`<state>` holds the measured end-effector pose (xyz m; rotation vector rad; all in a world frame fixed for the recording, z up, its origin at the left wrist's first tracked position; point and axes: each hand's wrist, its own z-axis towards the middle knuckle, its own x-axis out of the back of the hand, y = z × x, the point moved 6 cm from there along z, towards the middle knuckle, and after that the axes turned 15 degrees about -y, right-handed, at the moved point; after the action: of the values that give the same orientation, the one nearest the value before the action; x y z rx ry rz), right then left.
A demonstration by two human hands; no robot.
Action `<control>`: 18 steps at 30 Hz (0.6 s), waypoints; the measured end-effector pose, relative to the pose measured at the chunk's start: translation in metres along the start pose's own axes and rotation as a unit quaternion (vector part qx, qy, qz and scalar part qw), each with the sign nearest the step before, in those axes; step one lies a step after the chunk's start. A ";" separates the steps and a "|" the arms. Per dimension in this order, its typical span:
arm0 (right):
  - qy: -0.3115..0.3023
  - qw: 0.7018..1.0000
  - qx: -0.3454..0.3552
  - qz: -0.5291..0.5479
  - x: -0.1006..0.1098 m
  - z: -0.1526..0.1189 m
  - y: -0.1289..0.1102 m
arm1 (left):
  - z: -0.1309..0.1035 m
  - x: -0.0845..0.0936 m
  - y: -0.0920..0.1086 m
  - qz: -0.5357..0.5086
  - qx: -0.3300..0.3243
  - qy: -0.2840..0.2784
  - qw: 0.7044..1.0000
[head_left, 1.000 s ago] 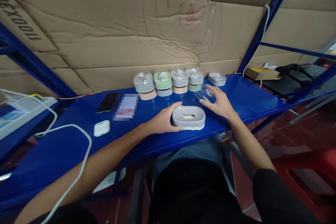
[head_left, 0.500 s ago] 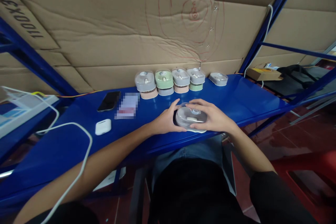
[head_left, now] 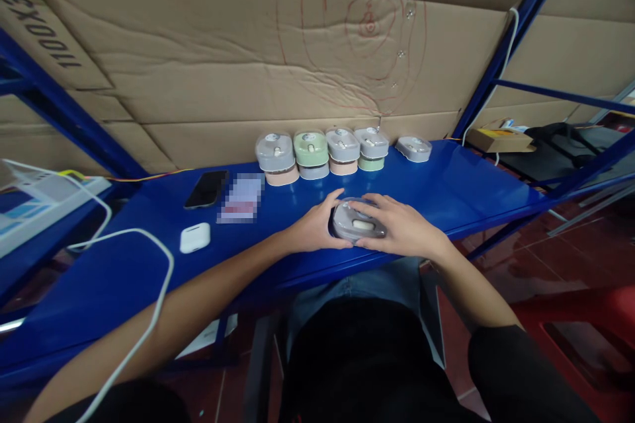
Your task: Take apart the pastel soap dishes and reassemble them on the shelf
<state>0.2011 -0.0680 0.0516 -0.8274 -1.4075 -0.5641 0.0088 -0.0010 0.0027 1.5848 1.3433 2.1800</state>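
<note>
The clear lid, held off to the side a second ago, now lies over the grey box, so its oblong recess no longer stands bare; this suggests the closing step is nearly done, though whether the rim is fully seated cannot be told; the box rests at the front edge of the blue table, the left hand curled around its left end, thumb and fingers holding opposite sides, while the right hand grips the lid from above and the right; as for writing, the cardboard sheet bears large slanted print reading "1100X3", its last character cut off; stickers on the stacked boxes are too small to read, the pixelated panel is illegible, and no brand can be made out.
</note>
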 end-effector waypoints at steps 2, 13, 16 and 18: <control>0.001 1.000 -0.003 -0.005 -0.001 -0.001 -0.001 | 0.000 0.000 0.002 0.006 -0.003 0.002 1.000; 0.004 1.000 -0.013 -0.021 -0.011 0.003 0.000 | 0.001 0.003 -0.003 0.064 0.019 -0.011 0.998; 0.009 1.000 0.001 -0.017 -0.010 0.009 0.007 | 0.001 0.005 -0.008 0.075 0.038 -0.007 0.996; 0.011 1.000 0.009 -0.016 -0.010 0.013 0.011 | 0.000 0.006 -0.010 0.079 0.046 -0.002 0.996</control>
<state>0.2002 -0.0527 0.0397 -0.7831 -1.4050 -0.5818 0.0025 0.0081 -0.0002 1.7841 1.3789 2.2307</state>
